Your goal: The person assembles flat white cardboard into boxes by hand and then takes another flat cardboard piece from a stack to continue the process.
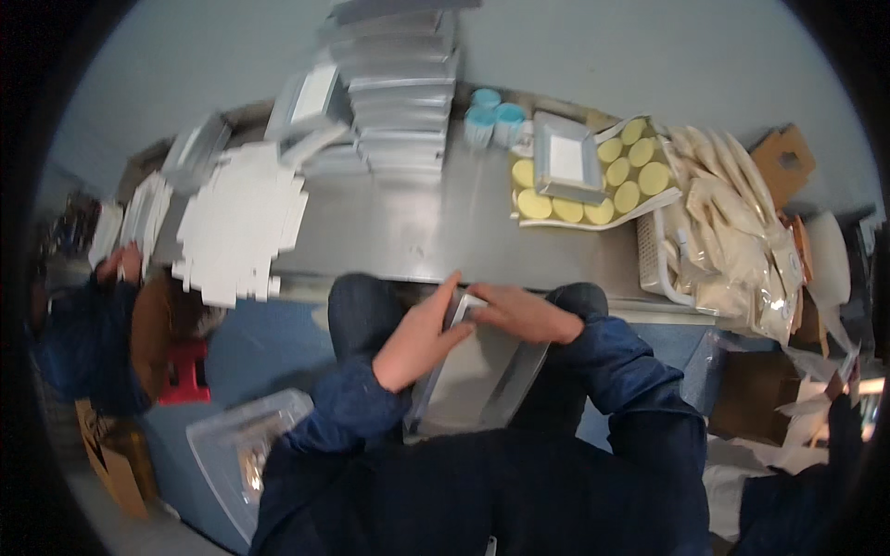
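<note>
A long shallow grey box (471, 382) with a pale inside rests across my lap, just off the table's front edge. At its far end my left hand (422, 335) lies along the left side, fingers pointing away and thumb turned inward. My right hand (530, 313) comes in from the right, its fingers bent over the far end close to the left thumb. Both hands grip that end. Between them shows a small whitish piece (468, 309); whether it is a flap of the box or separate, I cannot tell.
On the metal table (408, 227) stand a tall stack of grey boxes (403, 102), flat white card blanks (239, 218), blue cups (493, 119) and a tray of yellow discs (626, 171) with a box on it. A basket (656, 255) holds bagged goods. Other people work at both sides.
</note>
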The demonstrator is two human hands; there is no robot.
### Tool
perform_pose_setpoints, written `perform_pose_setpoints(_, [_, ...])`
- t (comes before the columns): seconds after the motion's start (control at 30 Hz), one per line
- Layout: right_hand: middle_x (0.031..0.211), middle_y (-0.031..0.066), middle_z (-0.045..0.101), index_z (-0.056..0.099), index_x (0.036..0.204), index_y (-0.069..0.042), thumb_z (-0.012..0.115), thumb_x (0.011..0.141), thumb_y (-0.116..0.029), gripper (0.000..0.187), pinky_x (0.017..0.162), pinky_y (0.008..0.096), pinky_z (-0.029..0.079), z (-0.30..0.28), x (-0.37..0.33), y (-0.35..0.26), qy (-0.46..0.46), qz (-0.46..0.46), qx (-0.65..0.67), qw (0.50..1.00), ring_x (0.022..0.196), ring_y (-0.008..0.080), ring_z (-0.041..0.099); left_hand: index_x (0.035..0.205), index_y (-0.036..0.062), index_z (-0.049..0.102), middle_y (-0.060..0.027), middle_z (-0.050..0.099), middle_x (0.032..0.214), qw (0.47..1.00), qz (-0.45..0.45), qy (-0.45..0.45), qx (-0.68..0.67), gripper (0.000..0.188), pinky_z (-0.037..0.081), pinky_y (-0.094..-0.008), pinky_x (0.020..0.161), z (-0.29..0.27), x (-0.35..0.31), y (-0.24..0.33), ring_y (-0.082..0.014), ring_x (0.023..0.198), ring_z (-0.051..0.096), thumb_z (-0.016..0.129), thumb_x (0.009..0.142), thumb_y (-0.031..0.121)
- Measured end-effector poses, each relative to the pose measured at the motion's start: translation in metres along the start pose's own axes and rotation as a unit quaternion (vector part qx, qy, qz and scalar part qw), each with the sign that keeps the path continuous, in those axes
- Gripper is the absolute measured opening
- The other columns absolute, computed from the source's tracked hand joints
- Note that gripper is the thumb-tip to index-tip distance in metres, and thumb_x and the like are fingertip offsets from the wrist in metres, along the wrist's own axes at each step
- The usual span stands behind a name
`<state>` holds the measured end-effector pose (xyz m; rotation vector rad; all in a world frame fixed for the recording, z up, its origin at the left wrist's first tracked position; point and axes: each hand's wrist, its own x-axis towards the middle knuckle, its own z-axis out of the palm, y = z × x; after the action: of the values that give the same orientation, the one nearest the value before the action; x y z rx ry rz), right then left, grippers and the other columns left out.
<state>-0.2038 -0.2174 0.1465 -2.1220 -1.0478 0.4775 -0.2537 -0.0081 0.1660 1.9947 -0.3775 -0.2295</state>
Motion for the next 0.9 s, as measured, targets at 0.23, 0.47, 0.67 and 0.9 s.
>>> perform_pose_setpoints(0.23, [0.109,0.0166,0.059,0.047,0.121,0.0,0.042,0.097,-0.028,0.038,0.089,0.034,0.04,-0.007,0.008,-0.022,-0.095,0.119,0.192,0.969,0.1,0.0257,0.054,0.112,-0.0074,0.052,-0.0174,0.063,0.082,0.987,-0.092,-0.029,-0.132,0.043,0.046,-0.0331,0.066,0.0,-0.02,-0.014,-0.0214,0.071,0.058,0.063,0.084,0.024])
perform_pose_setpoints(0.47, [0.117,0.0103,0.056,0.046,0.128,-0.002,0.039,0.098,-0.032,0.043,0.093,0.0329,0.039,-0.007,0.022,0.041,0.029,0.122,0.154,0.98,0.101,0.0159,0.05,0.11,-0.0045,0.056,-0.0065,0.062,0.091,0.939,-0.184,-0.06,-0.283,0.037,0.048,-0.0259,0.075,-0.006,0.025,-0.071,-0.0122,0.084,0.058,0.059,0.088,0.025])
perform_pose_setpoints(0.67, [0.112,0.0173,0.061,0.051,0.12,0.003,0.053,0.091,-0.026,0.041,0.089,0.033,0.043,-0.075,-0.005,0.018,0.37,0.166,0.037,0.913,0.104,0.0239,0.058,0.122,-0.0059,0.043,-0.0105,0.057,0.109,0.862,-0.209,0.101,-0.45,0.047,0.05,-0.0298,0.081,-0.032,0.03,-0.122,-0.0154,0.094,0.059,0.056,0.092,0.028])
perform_pose_setpoints(0.9, [0.11,0.0181,0.058,0.056,0.109,0.0,0.062,0.073,-0.012,0.038,0.094,0.0416,0.04,-0.021,0.034,0.04,0.222,0.05,-0.291,0.929,0.107,0.0328,0.053,0.142,0.0109,0.024,-0.0101,0.054,0.106,0.854,-0.251,0.077,-0.448,0.064,0.05,-0.0328,0.077,0.005,0.046,-0.123,-0.0181,0.093,0.058,0.058,0.088,0.02])
